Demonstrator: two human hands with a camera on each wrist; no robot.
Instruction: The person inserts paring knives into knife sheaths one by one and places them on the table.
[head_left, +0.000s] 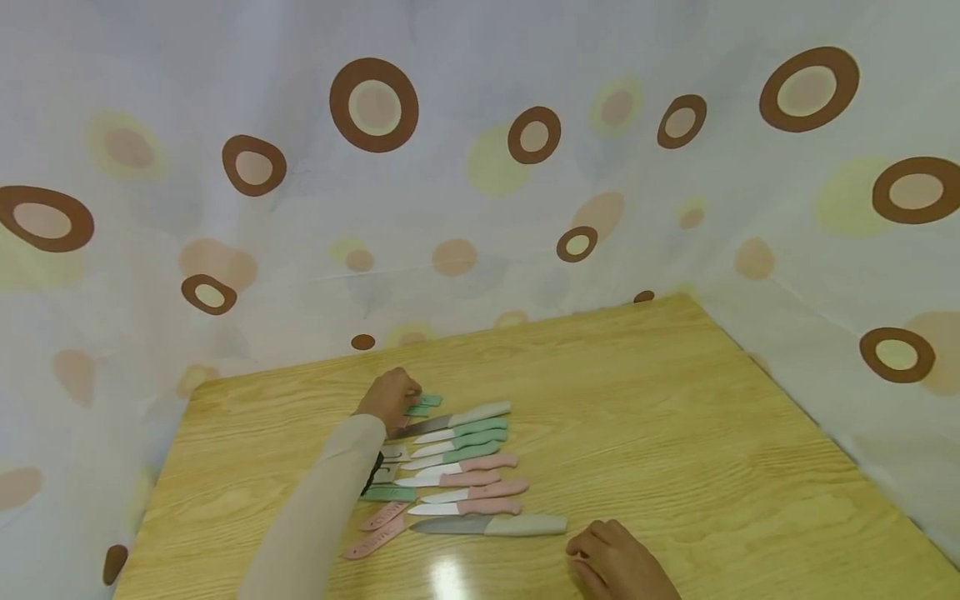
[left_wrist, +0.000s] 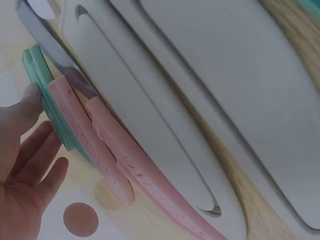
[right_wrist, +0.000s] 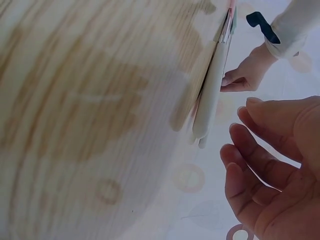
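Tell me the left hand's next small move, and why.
Probably lift the green blade cover clear: the left hand already touches it at the far end of the knife row, while the right hand rests open on the table.

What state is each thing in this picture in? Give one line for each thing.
Knives: unsheathed, lying flat in a row on the table.
Pink sheaths: off, lying beside the blades.
Green sheath: at the left hand's fingertips.
Left hand: touching the green sheath.
Right hand: resting, holding nothing.
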